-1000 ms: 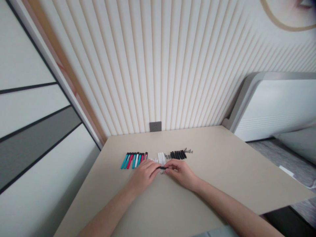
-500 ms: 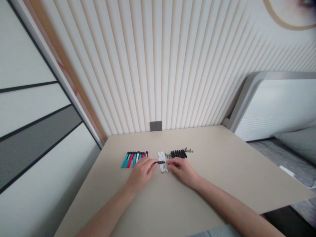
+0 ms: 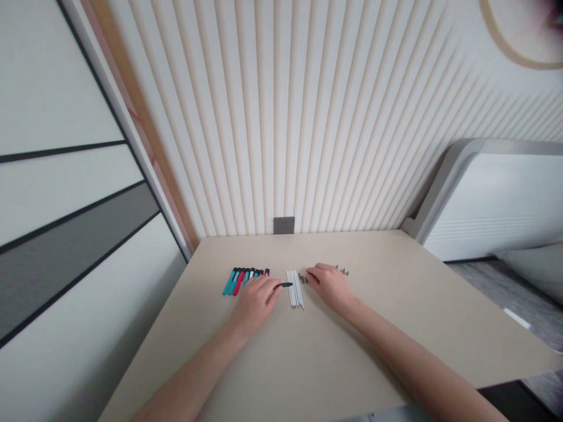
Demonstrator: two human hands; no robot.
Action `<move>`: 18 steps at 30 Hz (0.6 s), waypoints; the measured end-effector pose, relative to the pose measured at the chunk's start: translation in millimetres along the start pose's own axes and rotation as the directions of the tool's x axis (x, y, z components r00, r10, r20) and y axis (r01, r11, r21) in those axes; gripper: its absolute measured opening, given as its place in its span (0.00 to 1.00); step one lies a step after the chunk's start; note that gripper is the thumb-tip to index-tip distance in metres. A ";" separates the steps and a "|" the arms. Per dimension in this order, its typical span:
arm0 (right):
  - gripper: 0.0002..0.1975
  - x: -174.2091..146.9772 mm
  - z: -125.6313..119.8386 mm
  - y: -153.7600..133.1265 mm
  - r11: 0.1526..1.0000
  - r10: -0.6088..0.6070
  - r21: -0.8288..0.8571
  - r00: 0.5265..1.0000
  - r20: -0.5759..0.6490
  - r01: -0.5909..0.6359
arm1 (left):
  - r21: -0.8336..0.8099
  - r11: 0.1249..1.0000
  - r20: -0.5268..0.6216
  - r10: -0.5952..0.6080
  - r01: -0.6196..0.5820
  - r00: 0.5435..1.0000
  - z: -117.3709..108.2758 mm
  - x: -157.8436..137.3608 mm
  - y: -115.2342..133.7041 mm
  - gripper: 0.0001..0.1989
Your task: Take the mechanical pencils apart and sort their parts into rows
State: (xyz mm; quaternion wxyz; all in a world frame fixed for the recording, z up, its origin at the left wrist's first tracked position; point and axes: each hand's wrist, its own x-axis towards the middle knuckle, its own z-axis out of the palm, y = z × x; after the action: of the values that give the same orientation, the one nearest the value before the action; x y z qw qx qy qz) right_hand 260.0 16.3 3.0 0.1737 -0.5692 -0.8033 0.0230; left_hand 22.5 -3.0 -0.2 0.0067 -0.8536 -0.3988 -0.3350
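My left hand (image 3: 257,298) pinches a short black pen part (image 3: 285,285), whose tip points right over the left edge of a row of slim white pen refills (image 3: 294,290). To the right of the refills, my right hand (image 3: 329,286) is bent with its fingertips together at a cluster of small dark pieces (image 3: 302,279). Whether those fingertips hold one of the pieces is hidden. Blue, red and white pen barrels with black ends (image 3: 237,281) lie side by side beyond my left hand, which covers some of them.
More small dark pieces (image 3: 343,271) lie beyond my right hand. The beige table (image 3: 281,363) meets a ribbed wall with a grey socket (image 3: 284,225). A white cabinet (image 3: 88,281) stands at the left, a bed headboard (image 3: 488,199) at the right.
My right hand has moved from the refills up and right to the small dark pieces, and now covers the row of black parts. My left hand still holds its black part. The view has shifted slightly.
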 end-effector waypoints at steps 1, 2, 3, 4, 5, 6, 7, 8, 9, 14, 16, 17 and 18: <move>0.16 3.7 0.5 -2.7 1.000 0.003 -0.027 1.000 0.016 -0.003 | 0.003 1.000 -0.005 0.005 -0.005 1.000 0.0 -0.1 -0.1 0.07; 0.16 6.5 1.5 -5.0 0.999 0.008 -0.047 0.999 0.031 -0.007 | 0.005 1.000 -0.010 0.008 -0.008 1.000 0.0 -0.2 -0.1 0.07; 0.15 8.2 2.7 -7.0 0.998 0.014 -0.061 0.999 0.046 -0.012 | 0.008 1.000 -0.014 0.012 -0.011 1.000 -0.1 -0.2 -0.1 0.07; 0.14 8.9 4.0 -8.3 0.998 0.018 -0.066 0.998 0.061 -0.014 | 0.010 1.000 -0.016 0.014 -0.014 1.000 -0.2 -0.3 0.0 0.07; 0.13 8.5 5.0 -8.9 0.998 0.015 -0.063 0.997 0.073 -0.010 | 0.011 1.000 -0.016 0.016 -0.016 1.000 -0.3 -0.3 0.2 0.07; 0.12 7.4 5.6 -8.6 0.999 0.004 -0.051 0.997 0.081 0.000 | 0.011 1.000 -0.014 0.018 -0.018 1.000 -0.6 -0.3 0.5 0.07; 0.12 5.6 5.7 -7.5 0.999 -0.012 -0.031 0.996 0.086 0.014 | 0.011 1.000 -0.010 0.020 -0.020 1.000 -0.9 -0.3 0.9 0.06; 0.12 3.6 5.2 -5.4 1.000 -0.026 -0.006 0.996 0.085 0.026 | 0.011 1.000 -0.006 0.021 -0.021 1.000 -1.3 -0.2 1.3 0.06; 0.13 1.4 4.2 -2.6 0.999 -0.034 0.022 0.996 0.078 0.032 | 0.010 1.000 -0.001 0.022 -0.022 1.000 -1.7 -0.1 1.8 0.06; 0.12 -6.8 -2.1 15.3 0.993 -0.012 0.114 1.000 0.025 0.009 | 0.006 1.000 0.010 0.022 -0.022 1.000 -2.7 0.7 2.8 0.06; 0.11 -8.7 -2.7 18.9 0.990 -0.037 0.138 0.999 0.012 0.035 | 0.002 1.000 0.012 0.025 -0.025 1.000 -2.5 0.9 2.3 0.06; 0.11 -9.2 -2.4 19.2 0.987 -0.055 0.149 0.998 0.006 0.054 | -0.001 1.000 0.012 0.027 -0.027 1.000 -2.2 0.8 1.9 0.06; 0.11 -9.6 -2.0 18.5 0.985 -0.075 0.156 0.997 0.002 0.073 | -0.003 1.000 0.011 0.028 -0.028 1.000 -1.8 0.8 1.4 0.06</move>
State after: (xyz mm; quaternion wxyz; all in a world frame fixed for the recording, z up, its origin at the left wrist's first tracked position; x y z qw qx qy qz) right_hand 280.2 13.6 -2.0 0.2155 -0.5236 -0.8202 0.0814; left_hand 22.8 -4.0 2.0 0.0079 -0.8610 -0.3866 -0.3305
